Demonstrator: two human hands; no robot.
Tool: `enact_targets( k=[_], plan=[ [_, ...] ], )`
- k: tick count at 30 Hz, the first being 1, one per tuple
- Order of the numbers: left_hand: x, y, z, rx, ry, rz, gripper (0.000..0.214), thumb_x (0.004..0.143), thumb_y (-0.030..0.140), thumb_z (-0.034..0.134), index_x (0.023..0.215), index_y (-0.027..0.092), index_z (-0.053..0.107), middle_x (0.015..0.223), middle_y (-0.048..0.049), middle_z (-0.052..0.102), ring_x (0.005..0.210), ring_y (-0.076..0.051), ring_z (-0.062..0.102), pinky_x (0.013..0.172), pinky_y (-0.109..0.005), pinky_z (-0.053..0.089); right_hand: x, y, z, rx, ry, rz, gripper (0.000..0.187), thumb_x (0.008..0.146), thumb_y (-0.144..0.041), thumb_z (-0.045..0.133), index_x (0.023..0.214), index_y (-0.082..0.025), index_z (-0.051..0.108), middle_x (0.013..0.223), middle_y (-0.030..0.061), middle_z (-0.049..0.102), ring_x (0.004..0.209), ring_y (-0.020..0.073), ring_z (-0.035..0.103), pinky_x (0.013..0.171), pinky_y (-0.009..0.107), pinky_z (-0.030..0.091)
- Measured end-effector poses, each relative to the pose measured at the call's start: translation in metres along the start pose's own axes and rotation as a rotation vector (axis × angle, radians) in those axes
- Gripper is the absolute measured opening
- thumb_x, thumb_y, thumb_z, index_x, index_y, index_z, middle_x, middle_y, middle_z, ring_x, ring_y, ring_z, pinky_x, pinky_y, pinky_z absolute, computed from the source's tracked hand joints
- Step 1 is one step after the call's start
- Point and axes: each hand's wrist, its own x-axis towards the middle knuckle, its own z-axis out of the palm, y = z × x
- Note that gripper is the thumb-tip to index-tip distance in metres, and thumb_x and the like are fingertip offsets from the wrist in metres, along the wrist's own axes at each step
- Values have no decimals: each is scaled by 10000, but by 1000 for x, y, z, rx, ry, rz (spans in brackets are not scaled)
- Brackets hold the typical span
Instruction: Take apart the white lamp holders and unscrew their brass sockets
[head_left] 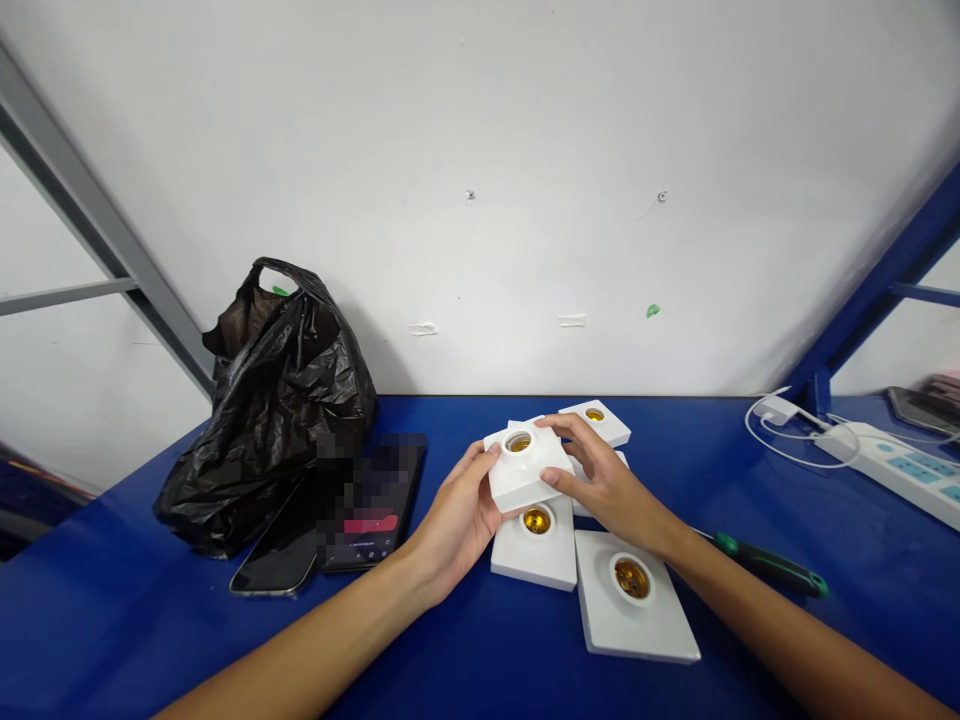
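Note:
Between my two hands I hold a white square lamp socket (525,480), tilted, its round brass-lined opening facing up. My left hand (469,505) grips its left side, thumb on top and fingers underneath. On the right side, my right hand (592,470) pinches it with the thumb at the front and fingers at the back. Below lies a second lamp socket (517,560), partly covered by the held one. Nearer me, to the right, rests another lamp socket (667,625). One more lamp socket (615,428) is at the back, and others are partly hidden behind my hands.
A black plastic bag (292,400) stands on the left of the blue table (450,660). Beside it lie a dark phone (277,555) and a larger lit-screen device (382,500). Right of my forearm are a green-handled screwdriver (772,565) and a white power strip (900,465) with cables.

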Motion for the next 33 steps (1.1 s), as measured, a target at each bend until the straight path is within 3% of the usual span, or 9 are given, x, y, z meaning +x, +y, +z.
enact_targets(
  k=[7,10,13,16,19,22,25,27,33],
  plan=[
    [-1,0,2,42,46,53,104,1050,136,588,1100,162,675,1094,-95,783,877,-195,779,844,-308,651,0,-7,1,74,-11,76,402,1010,-528,627,1352,-321,589,1458,91,627,1352,297,613,1133,488,509],
    [-2,-1,1,51,36,72,90,1046,144,614,1117,178,657,1115,-85,782,945,-197,779,879,-299,638,1,-12,1,105,35,200,435,1033,-559,562,1387,-307,566,1369,109,677,1157,285,700,985,451,570],
    [-2,-2,-2,103,-6,112,147,1023,216,696,1159,201,643,1132,-71,780,1008,-210,771,906,-307,628,2,-11,0,176,46,287,473,1005,-550,608,1396,-294,536,1135,83,741,922,242,703,799,388,565],
    [-3,-4,-6,186,-66,161,346,953,362,809,1210,228,622,1140,-58,777,1045,-235,762,898,-328,625,3,-6,1,237,25,271,482,994,-533,633,1393,-286,522,964,41,722,737,187,617,636,328,488],
    [-2,-4,-9,229,-92,182,498,877,467,874,1229,241,605,1134,-50,776,1044,-249,759,880,-337,617,2,-1,2,255,38,222,468,1008,-506,625,1410,-299,503,974,29,699,666,151,556,567,298,435],
    [-2,-3,-9,226,-103,200,531,860,482,887,1239,248,597,1132,-45,776,1037,-244,752,887,-338,599,1,0,4,286,34,186,464,1018,-474,622,1429,-310,485,1056,44,715,725,164,617,611,311,488],
    [-1,0,-7,202,-132,208,476,892,439,869,1238,236,613,1159,-56,768,1054,-233,734,935,-340,571,0,-2,5,297,55,127,444,1029,-447,614,1434,-321,483,1224,69,720,933,207,703,828,374,577],
    [-1,2,-5,201,-181,214,415,924,402,842,1228,222,626,1188,-67,757,1078,-228,720,965,-335,550,1,-2,4,264,82,91,434,1032,-456,614,1430,-326,498,1290,73,711,1031,224,710,940,408,577],
    [-6,5,-2,294,-267,298,308,962,376,808,1176,245,629,1189,-33,737,1055,-195,686,913,-286,518,3,3,1,140,141,-5,381,1030,-515,618,1347,-306,642,1339,78,717,1159,261,700,1043,447,549]
  ],
)
